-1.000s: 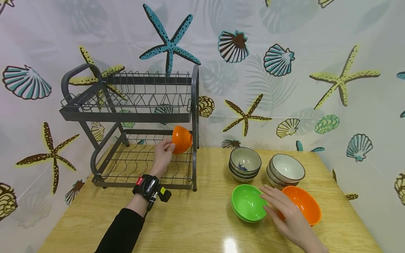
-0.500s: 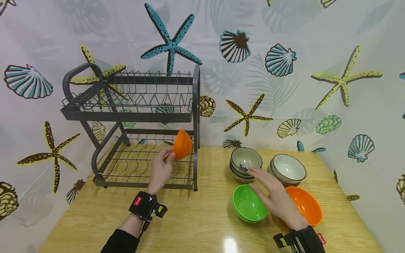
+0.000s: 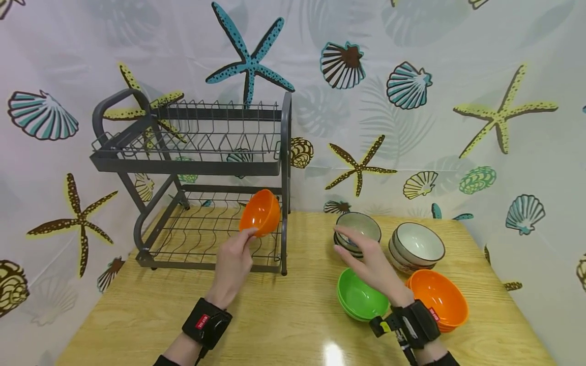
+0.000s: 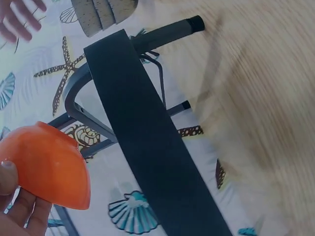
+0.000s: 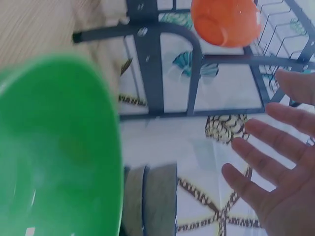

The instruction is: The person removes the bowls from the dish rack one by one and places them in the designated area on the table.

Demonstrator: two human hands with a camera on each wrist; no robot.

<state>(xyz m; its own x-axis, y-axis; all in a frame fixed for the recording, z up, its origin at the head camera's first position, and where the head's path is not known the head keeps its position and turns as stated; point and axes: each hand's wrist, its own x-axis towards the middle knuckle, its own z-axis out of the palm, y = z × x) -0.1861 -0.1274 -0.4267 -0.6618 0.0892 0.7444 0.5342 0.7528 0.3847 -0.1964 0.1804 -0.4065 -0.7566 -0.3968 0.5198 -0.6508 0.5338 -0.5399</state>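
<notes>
My left hand (image 3: 233, 262) pinches the rim of an orange bowl (image 3: 261, 213), thumb on one side and fingers on the other. The bowl is tilted, in front of the right end of the rack's lower tier; whether it touches the wires I cannot tell. In the left wrist view the same orange bowl (image 4: 49, 167) sits between thumb and fingers. My right hand (image 3: 373, 267), fingers spread, holds nothing and hovers over the green bowls (image 3: 359, 300), partly hiding them and the patterned bowls (image 3: 359, 223). The right wrist view shows its straight fingers (image 5: 275, 142).
A dark two-tier dish rack (image 3: 187, 166) stands at the left of the wooden table (image 3: 284, 325). White bowls (image 3: 421, 243) are stacked at the back right, with orange bowls (image 3: 444, 300) in front of them. A patterned cloth (image 3: 426, 127) hangs behind.
The orange bowl has turned in my left hand's grip so that its inside faces more toward me. My right hand has moved left and up, from beside the stacked orange bowls to over the green ones.
</notes>
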